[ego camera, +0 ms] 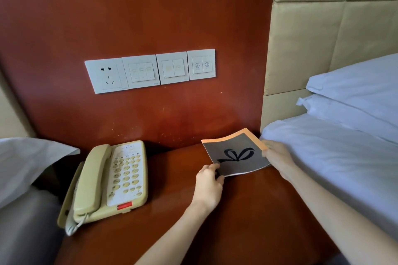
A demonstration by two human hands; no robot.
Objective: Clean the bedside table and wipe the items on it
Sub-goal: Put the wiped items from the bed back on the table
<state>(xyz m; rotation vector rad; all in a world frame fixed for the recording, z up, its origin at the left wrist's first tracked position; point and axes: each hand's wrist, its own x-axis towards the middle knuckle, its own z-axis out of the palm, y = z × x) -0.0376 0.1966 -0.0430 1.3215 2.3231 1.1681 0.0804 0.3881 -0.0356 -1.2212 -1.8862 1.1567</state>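
Note:
A thin booklet with a grey cover, an orange border and a black bow drawing sits at the back right of the reddish wooden bedside table, slightly bent and lifted. My left hand pinches its near left corner. My right hand holds its right edge, next to the bed. A cream push-button telephone with its handset on the cradle stands on the left half of the table.
A white-sheeted bed with two pillows borders the table on the right. Another white-covered bed lies at the left. Above the table, a socket and three switch plates are set in the red wooden wall panel.

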